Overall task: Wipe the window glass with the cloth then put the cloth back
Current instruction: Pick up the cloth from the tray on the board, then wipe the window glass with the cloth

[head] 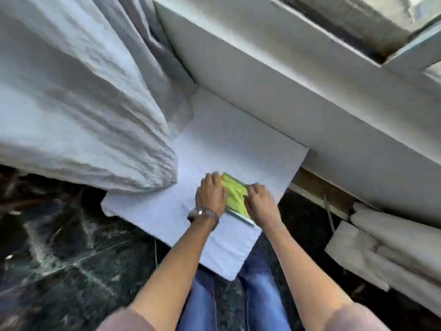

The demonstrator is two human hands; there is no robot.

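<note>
Both hands down on the yellow-green cloth (pixel 235 195): our left hand (pixel 211 195) lies flat, fingers spread, on its left edge; our right hand (pixel 260 201) is curled, pinching the right edge. The cloth sits between them on the white board (pixel 214 144), a silvery strip (pixel 238 217) just beneath.

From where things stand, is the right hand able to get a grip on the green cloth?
Probably yes. The right hand already rests on the green cloth on the white board, with the left hand on its other edge; nothing lies between.
</note>
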